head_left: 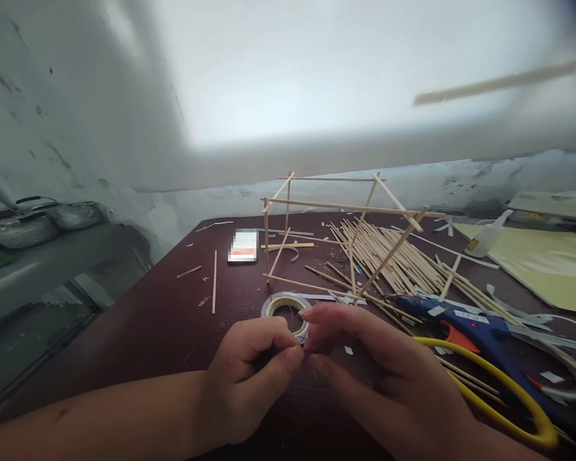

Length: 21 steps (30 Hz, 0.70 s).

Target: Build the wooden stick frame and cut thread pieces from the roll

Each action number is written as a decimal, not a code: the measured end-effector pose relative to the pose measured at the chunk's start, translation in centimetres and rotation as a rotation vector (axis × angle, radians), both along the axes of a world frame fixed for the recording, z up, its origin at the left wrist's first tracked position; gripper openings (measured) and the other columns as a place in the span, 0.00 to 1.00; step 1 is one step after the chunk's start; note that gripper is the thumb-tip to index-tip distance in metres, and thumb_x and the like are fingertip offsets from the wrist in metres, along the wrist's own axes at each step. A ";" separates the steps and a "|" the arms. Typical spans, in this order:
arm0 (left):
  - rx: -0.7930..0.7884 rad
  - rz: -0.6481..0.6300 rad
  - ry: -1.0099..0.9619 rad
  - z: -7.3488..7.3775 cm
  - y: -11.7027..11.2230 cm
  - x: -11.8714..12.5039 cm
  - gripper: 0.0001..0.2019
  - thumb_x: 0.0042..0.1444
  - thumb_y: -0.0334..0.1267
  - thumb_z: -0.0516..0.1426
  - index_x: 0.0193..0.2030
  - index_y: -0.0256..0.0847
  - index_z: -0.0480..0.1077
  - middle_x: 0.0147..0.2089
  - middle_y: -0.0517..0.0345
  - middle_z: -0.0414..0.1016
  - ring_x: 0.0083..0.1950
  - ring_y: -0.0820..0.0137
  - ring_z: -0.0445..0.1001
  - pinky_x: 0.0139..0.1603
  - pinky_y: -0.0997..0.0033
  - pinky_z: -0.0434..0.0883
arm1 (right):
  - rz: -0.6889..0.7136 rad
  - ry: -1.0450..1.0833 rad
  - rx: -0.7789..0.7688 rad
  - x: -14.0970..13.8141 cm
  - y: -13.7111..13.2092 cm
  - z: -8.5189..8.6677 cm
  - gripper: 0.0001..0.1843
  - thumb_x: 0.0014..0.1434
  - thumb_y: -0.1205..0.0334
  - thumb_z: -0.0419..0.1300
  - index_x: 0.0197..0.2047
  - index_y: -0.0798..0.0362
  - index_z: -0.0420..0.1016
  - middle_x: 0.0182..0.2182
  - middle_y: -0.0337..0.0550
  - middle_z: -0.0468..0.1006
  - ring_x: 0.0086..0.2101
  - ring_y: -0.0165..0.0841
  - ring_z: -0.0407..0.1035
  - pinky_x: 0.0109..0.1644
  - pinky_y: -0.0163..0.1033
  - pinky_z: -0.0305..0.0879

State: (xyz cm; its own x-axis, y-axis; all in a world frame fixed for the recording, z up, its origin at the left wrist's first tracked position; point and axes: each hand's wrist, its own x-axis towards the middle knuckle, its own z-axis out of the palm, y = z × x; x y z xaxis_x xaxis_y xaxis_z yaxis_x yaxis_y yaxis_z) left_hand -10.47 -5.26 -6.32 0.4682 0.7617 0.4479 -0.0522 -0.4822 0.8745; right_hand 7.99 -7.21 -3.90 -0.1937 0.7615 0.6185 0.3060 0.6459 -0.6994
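Over the near middle of the table, both hands meet at the fingertips. My left hand point(254, 374) is closed, thumb pressed against the bent index finger; anything between them is too small to make out. Its tips touch or nearly touch my right hand point(388, 371), whose index finger is raised and curved while the lower fingers curl toward the thumb. What it pinches, if anything, is hidden. Just behind the fingers lies a roll of tape point(269, 307), partly covered by them. Beyond it stands a box-shaped frame of thin wooden sticks point(324, 203), joined at the corners.
Many loose wooden sticks point(388, 256) lie behind the frame. To the right are a blue glue gun point(465, 314), a yellow ring-shaped handle point(504, 378), a glue bottle point(489, 237) and yellow sheets point(547, 262). A phone point(242, 246) and a single stick point(215, 282) are at left.
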 end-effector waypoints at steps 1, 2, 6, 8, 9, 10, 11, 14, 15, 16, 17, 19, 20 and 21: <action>0.005 0.000 0.004 0.0 0.0 0.0 0.12 0.64 0.39 0.53 0.30 0.37 0.70 0.30 0.53 0.70 0.32 0.69 0.67 0.34 0.69 0.64 | -0.008 0.009 -0.004 0.0 0.0 0.0 0.21 0.54 0.74 0.61 0.49 0.45 0.72 0.34 0.31 0.80 0.35 0.22 0.76 0.44 0.22 0.71; 0.008 0.000 0.008 0.0 0.0 0.0 0.12 0.64 0.39 0.53 0.30 0.37 0.70 0.30 0.53 0.70 0.32 0.69 0.67 0.34 0.68 0.64 | -0.009 0.017 -0.010 0.0 0.0 0.1 0.20 0.54 0.74 0.61 0.48 0.45 0.72 0.34 0.31 0.80 0.36 0.22 0.76 0.45 0.22 0.71; 0.023 0.003 0.016 0.0 0.1 0.0 0.12 0.64 0.38 0.53 0.31 0.37 0.69 0.31 0.53 0.71 0.33 0.69 0.68 0.34 0.68 0.63 | -0.009 0.056 -0.019 0.0 -0.1 0.0 0.20 0.54 0.75 0.61 0.47 0.44 0.72 0.34 0.31 0.80 0.37 0.22 0.76 0.46 0.22 0.71; 0.030 -0.004 0.021 0.0 0.2 0.0 0.11 0.64 0.39 0.53 0.31 0.37 0.69 0.31 0.53 0.71 0.33 0.69 0.67 0.34 0.68 0.63 | -0.015 0.058 -0.020 0.0 -0.1 0.0 0.20 0.54 0.74 0.60 0.47 0.43 0.73 0.35 0.30 0.80 0.37 0.22 0.76 0.46 0.21 0.70; 0.032 -0.005 0.024 0.0 0.2 0.0 0.11 0.64 0.39 0.53 0.31 0.37 0.69 0.31 0.53 0.71 0.33 0.69 0.67 0.34 0.68 0.63 | -0.019 0.058 -0.026 0.0 -0.1 0.0 0.20 0.54 0.74 0.61 0.47 0.42 0.73 0.35 0.29 0.80 0.38 0.22 0.76 0.46 0.21 0.70; 0.030 -0.006 0.026 0.0 0.2 0.1 0.12 0.64 0.39 0.53 0.31 0.37 0.69 0.31 0.53 0.70 0.33 0.69 0.67 0.34 0.68 0.62 | -0.022 0.062 -0.036 0.0 -0.2 0.0 0.20 0.54 0.74 0.61 0.46 0.41 0.73 0.35 0.29 0.80 0.38 0.22 0.76 0.46 0.21 0.70; 0.026 -0.003 0.025 0.0 0.3 0.1 0.12 0.64 0.39 0.53 0.31 0.37 0.69 0.31 0.53 0.70 0.33 0.69 0.66 0.34 0.68 0.62 | -0.026 0.072 -0.054 -0.1 -0.2 -0.1 0.20 0.54 0.74 0.61 0.46 0.40 0.73 0.34 0.28 0.80 0.38 0.22 0.75 0.45 0.21 0.70; -0.003 0.007 0.026 0.1 0.3 0.1 0.13 0.64 0.39 0.53 0.30 0.37 0.68 0.30 0.55 0.68 0.32 0.71 0.64 0.34 0.68 0.60 | -0.015 0.139 -0.122 -0.1 -0.3 -0.1 0.22 0.54 0.74 0.61 0.47 0.37 0.73 0.33 0.27 0.79 0.35 0.21 0.75 0.43 0.20 0.70; -0.019 0.011 0.027 0.2 0.3 0.1 0.13 0.65 0.39 0.53 0.30 0.37 0.68 0.29 0.56 0.67 0.32 0.71 0.63 0.34 0.69 0.59 | -0.006 0.162 -0.148 -0.1 -0.3 -0.1 0.23 0.55 0.74 0.61 0.47 0.36 0.72 0.33 0.27 0.79 0.35 0.21 0.75 0.41 0.21 0.70; -0.041 0.018 0.024 0.2 0.3 0.1 0.13 0.64 0.39 0.53 0.29 0.37 0.68 0.28 0.57 0.66 0.31 0.72 0.62 0.34 0.69 0.59 | 0.005 0.183 -0.169 0.0 -0.2 -0.1 0.23 0.55 0.73 0.61 0.48 0.36 0.72 0.33 0.27 0.78 0.34 0.21 0.75 0.41 0.21 0.70; -0.072 0.030 0.009 0.2 0.3 0.1 0.13 0.64 0.39 0.53 0.29 0.37 0.69 0.27 0.58 0.65 0.31 0.72 0.61 0.33 0.69 0.58 | 0.015 0.200 -0.190 0.0 -0.1 -0.1 0.22 0.56 0.72 0.61 0.49 0.36 0.71 0.33 0.28 0.78 0.34 0.22 0.75 0.40 0.23 0.71; -0.177 0.056 -0.070 0.3 0.4 0.1 0.13 0.63 0.39 0.54 0.28 0.37 0.69 0.26 0.60 0.63 0.29 0.74 0.58 0.31 0.70 0.55 | 0.021 0.213 -0.220 0.2 0.2 -0.1 0.21 0.58 0.69 0.60 0.52 0.38 0.70 0.35 0.30 0.78 0.35 0.25 0.75 0.41 0.27 0.72; -0.250 0.066 -0.127 0.4 0.5 0.1 0.14 0.63 0.39 0.55 0.28 0.37 0.68 0.25 0.61 0.61 0.28 0.75 0.56 0.30 0.71 0.54 | 0.009 0.207 -0.231 0.2 0.3 -0.1 0.20 0.58 0.68 0.60 0.52 0.39 0.70 0.37 0.32 0.79 0.36 0.26 0.75 0.42 0.29 0.72; -0.328 0.069 -0.188 0.6 0.7 0.1 0.14 0.63 0.39 0.55 0.27 0.37 0.68 0.24 0.62 0.60 0.26 0.76 0.53 0.28 0.71 0.52 | -0.010 0.192 -0.241 0.2 0.5 -0.1 0.18 0.58 0.67 0.60 0.51 0.41 0.70 0.39 0.34 0.79 0.37 0.28 0.75 0.42 0.31 0.73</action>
State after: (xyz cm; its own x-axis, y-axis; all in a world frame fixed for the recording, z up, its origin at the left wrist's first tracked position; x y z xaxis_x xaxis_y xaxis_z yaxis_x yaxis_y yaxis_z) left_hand -10.36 -4.59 -5.74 0.3439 0.9055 0.2484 -0.2037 -0.1863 0.9611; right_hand 8.23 -6.74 -4.04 -0.0821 0.8923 0.4440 0.1587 0.4515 -0.8780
